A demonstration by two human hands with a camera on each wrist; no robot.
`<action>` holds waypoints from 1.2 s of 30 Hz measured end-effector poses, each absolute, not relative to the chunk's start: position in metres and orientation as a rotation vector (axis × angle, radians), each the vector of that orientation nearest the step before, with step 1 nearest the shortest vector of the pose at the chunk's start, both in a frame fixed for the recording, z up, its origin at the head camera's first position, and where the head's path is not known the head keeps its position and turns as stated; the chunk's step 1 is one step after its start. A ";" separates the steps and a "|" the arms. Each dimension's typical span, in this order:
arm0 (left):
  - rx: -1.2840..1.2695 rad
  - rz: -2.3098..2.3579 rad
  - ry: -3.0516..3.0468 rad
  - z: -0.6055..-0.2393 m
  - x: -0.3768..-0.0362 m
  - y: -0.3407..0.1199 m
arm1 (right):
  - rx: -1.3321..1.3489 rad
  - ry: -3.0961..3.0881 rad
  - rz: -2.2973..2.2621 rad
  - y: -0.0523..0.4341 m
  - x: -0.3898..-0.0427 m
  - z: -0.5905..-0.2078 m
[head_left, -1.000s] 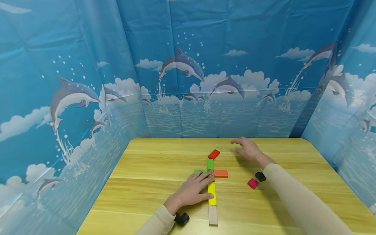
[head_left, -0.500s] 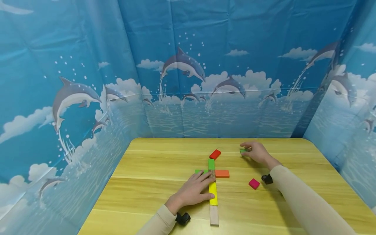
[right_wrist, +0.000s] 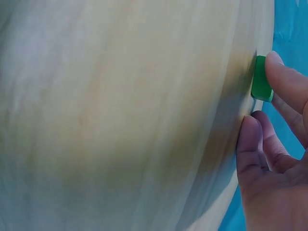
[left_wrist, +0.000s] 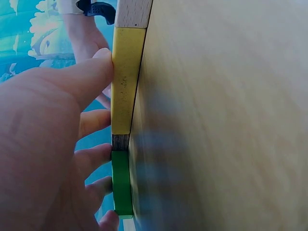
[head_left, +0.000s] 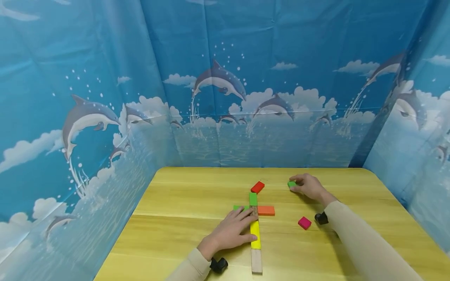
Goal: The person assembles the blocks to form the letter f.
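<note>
My left hand (head_left: 230, 230) rests with spread fingers on a row of flat blocks, its thumb on the yellow block (head_left: 255, 237) and its fingers over the brown wood block (head_left: 254, 211). A pale wood block (head_left: 256, 262) ends the row nearest me; a green block (head_left: 253, 199) tops its far end. Sideways from the brown block lie an orange block (head_left: 266, 210) on the right and a green block (head_left: 238, 207) on the left, the latter partly covered by fingers. Farther right, my right hand (head_left: 311, 187) pinches another small green block (head_left: 291, 184) between thumb and finger, close over the table.
A red block (head_left: 258, 187) lies slanted just beyond the row. To the right, a magenta block (head_left: 304, 223) lies near the right wrist's black camera (head_left: 321, 218). The wooden table (head_left: 168, 203) reaches back to a blue dolphin-print curtain (head_left: 218, 136).
My right hand has moved right and a little towards me, and its fingers have closed on the green block, which was out of sight a second ago. The left hand stays on the row.
</note>
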State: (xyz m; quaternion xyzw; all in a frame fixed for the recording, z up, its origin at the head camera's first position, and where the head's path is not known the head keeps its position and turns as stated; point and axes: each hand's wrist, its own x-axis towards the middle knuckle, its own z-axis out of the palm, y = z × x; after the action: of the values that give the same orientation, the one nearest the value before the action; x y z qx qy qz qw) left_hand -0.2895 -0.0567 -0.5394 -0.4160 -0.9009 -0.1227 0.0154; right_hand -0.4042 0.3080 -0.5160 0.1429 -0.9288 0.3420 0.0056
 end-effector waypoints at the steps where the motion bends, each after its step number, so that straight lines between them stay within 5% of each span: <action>1: -1.296 -0.387 -2.806 -0.541 -0.288 -0.057 | 0.448 -2.908 1.065 0.308 -0.403 -0.518; 36: -1.317 -0.399 -2.767 -0.537 -0.287 -0.057 | 0.373 -2.888 1.029 0.305 -0.401 -0.523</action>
State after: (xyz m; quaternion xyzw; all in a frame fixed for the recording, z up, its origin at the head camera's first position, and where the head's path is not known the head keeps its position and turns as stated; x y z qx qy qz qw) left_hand -0.2867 -0.0575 -0.5375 -0.4261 -0.8950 -0.1291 0.0257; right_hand -0.4012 0.3048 -0.5226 0.1206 -0.9348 0.3330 0.0268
